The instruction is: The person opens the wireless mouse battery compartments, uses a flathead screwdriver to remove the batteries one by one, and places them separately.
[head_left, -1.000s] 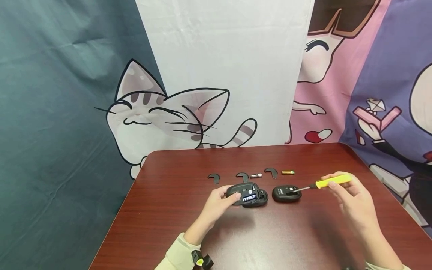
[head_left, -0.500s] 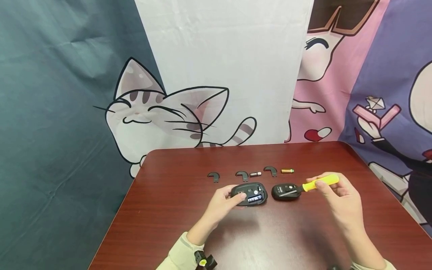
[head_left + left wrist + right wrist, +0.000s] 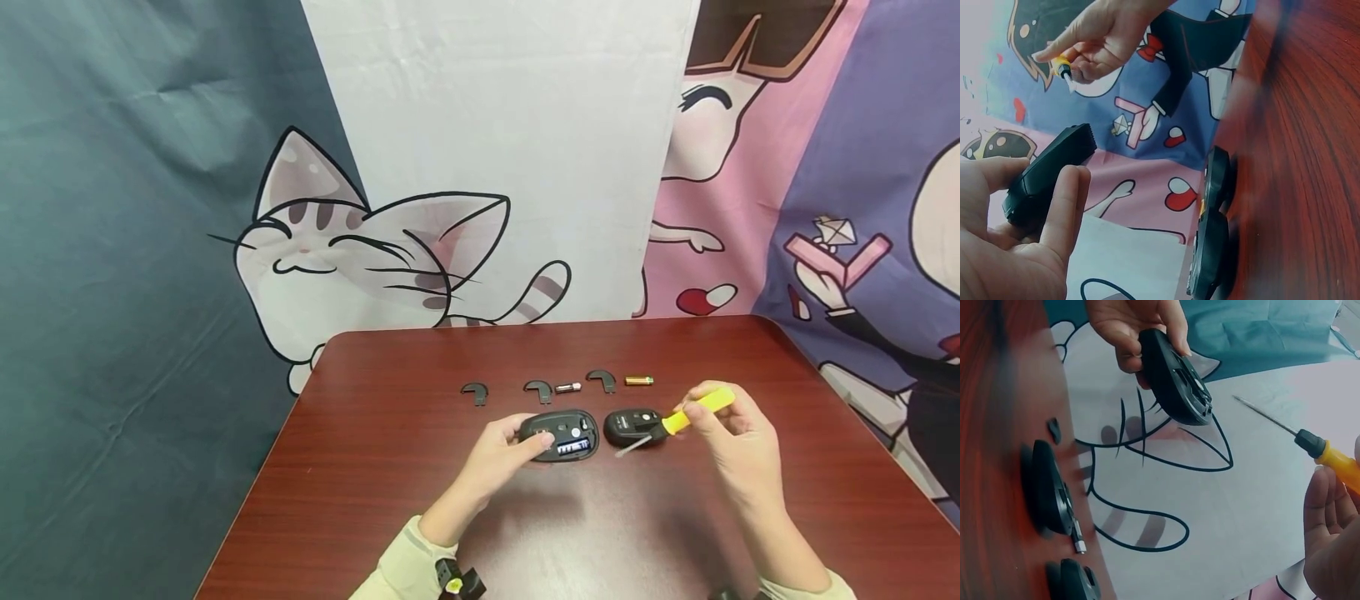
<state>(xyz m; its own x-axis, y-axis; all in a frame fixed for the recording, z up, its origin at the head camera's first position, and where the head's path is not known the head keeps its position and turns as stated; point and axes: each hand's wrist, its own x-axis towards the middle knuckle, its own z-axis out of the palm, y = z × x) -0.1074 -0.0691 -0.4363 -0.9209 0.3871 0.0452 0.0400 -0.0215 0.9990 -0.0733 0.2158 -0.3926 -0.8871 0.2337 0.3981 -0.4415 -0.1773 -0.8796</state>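
Observation:
My left hand (image 3: 495, 462) grips a black computer mouse (image 3: 576, 423) above the table, underside up, with my thumb across it. Its battery bay is uncovered, and a battery (image 3: 573, 447) lies inside. My right hand (image 3: 738, 454) holds a screwdriver (image 3: 697, 410) by its yellow handle. The shaft points left and down, its tip apart from the held mouse in the right wrist view. Another upturned mouse (image 3: 626, 423) lies on the table beneath the screwdriver. A third mouse (image 3: 1047, 487) shows in the right wrist view, hidden behind the held one in the head view.
Three black battery covers, left (image 3: 475, 391), middle (image 3: 537, 389) and right (image 3: 601, 379), lie at the back of the brown table (image 3: 360, 500). Among them are a silver battery (image 3: 567, 387) and a gold one (image 3: 639, 381). A printed cloth backdrop (image 3: 487, 167) hangs behind.
My right hand has moved left, and the screwdriver's shaft has swung from the right-hand table mouse toward the held mouse. My left hand has shifted slightly right, covering the third mouse.

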